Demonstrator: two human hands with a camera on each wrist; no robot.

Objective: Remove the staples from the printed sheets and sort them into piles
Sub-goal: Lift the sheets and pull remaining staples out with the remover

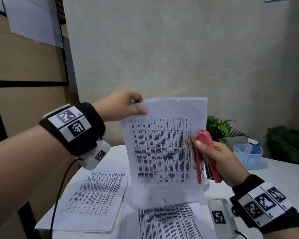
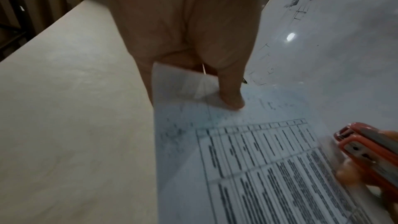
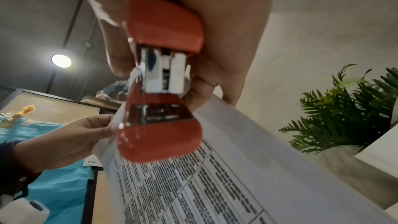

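A set of printed sheets (image 1: 164,149) (image 2: 269,168) (image 3: 226,185) with a dense table stands upright above the white table (image 1: 273,171). My left hand (image 1: 128,107) (image 2: 215,83) pinches its top left corner between thumb and fingers. My right hand (image 1: 212,156) grips a red stapler (image 1: 205,156) (image 2: 370,149) (image 3: 163,77) against the sheets' right edge; its jaws stand slightly apart. No staple is visible.
Two piles of printed sheets lie flat on the table: one at the left (image 1: 95,195), one at the front (image 1: 169,221). A light blue basket (image 1: 248,156) and green plants (image 1: 219,128) stand at the back right. A wall rises behind.
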